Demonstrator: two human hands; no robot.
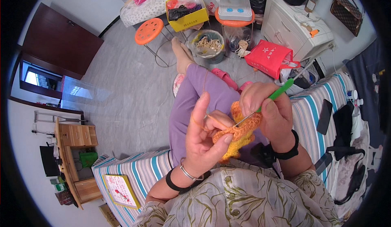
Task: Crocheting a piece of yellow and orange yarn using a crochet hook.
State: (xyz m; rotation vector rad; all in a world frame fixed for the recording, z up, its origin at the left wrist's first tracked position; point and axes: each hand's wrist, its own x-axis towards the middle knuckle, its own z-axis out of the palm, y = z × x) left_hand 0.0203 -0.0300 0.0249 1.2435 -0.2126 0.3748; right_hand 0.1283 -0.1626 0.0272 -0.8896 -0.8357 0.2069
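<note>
Orange and yellow crochet work [239,135] is held between both hands above the lap. My left hand [206,135] pinches its left edge between thumb and fingers, index finger raised, with orange yarn [198,123] looped around the fingers. The strand runs up over the purple trousers. My right hand [270,114] grips a crochet hook with a green handle [277,93] and steadies the upper right of the work. The hook's metal shaft points down left, its tip at the work's top edge near my left fingers.
A bucket of pale yarn or cord [210,45], orange stools [149,31], a yellow box [188,11] and a red bag [270,59] stand beyond the feet. A phone [324,117] lies at right on the striped cover; a yellow-edged board [121,192] lies at left.
</note>
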